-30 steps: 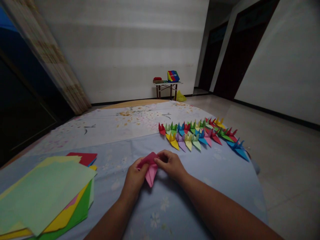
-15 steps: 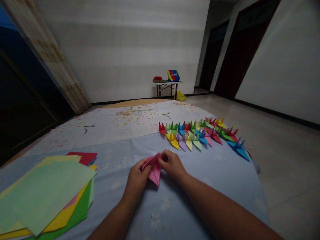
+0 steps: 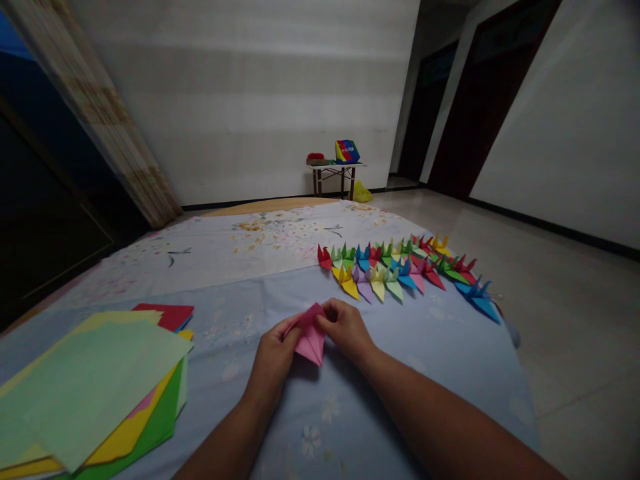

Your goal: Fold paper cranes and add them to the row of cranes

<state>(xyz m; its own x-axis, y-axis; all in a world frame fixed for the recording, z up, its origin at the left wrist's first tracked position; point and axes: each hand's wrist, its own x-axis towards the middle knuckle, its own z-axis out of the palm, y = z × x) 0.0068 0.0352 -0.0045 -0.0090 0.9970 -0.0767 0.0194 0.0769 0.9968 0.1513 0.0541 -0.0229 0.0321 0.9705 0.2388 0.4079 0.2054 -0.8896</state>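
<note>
A partly folded piece of pink origami paper [image 3: 311, 340] is held between my two hands, just above the blue tablecloth [image 3: 240, 333]. My left hand [image 3: 277, 343] pinches its left side, thumb on top. At the upper right edge, my right hand [image 3: 345, 327] grips the paper between thumb and fingers. Creases run down its face to a point at the bottom. Beyond my right hand stand rows of folded paper cranes [image 3: 379, 280] in many colours. The undersides of the paper and some fingertips are hidden.
A stack of coloured paper sheets [image 3: 110, 380], pale green on top, lies at the left. A flowered white cloth [image 3: 280, 233] covers the table's far part. Against the wall, a small table [image 3: 334, 168] bears a multicoloured bag [image 3: 347, 152]. A yellow plastic bag [image 3: 362, 192] rests beside it.
The pink paper has turned slightly and its lower face has spread wider, with the bottom tip shifted a little up and right. Both hands keep their grip and have barely moved.
</note>
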